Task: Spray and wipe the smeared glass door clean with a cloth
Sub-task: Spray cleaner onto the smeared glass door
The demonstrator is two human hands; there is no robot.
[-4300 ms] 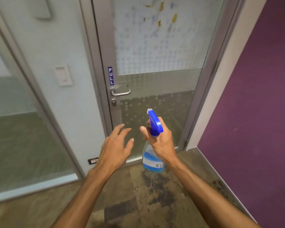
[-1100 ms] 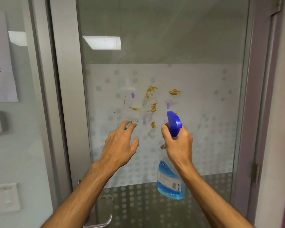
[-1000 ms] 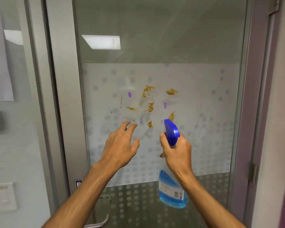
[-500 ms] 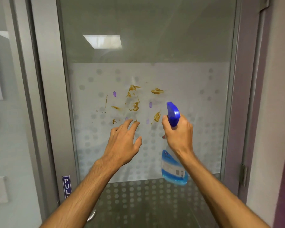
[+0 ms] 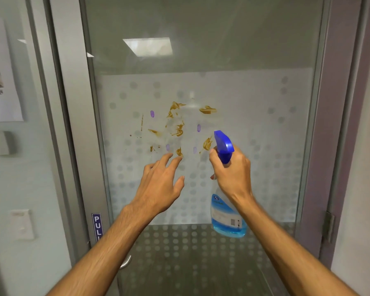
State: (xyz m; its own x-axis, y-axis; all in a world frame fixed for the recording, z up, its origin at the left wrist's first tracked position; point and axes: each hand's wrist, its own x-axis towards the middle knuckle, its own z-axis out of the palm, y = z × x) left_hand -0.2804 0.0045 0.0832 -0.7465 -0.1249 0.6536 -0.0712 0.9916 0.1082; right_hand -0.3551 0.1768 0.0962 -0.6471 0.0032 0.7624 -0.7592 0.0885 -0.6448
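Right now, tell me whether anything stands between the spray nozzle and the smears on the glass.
Nothing visible does. The right hand grips the spray bottle, nozzle facing the brown smears; the open left hand sits lower left, beside that line.

Pale wall (image 5: 41, 178) left: paper notice (image 5: 2, 82), switch plate (image 5: 21, 224); mauve frame (image 5: 338, 124) right.
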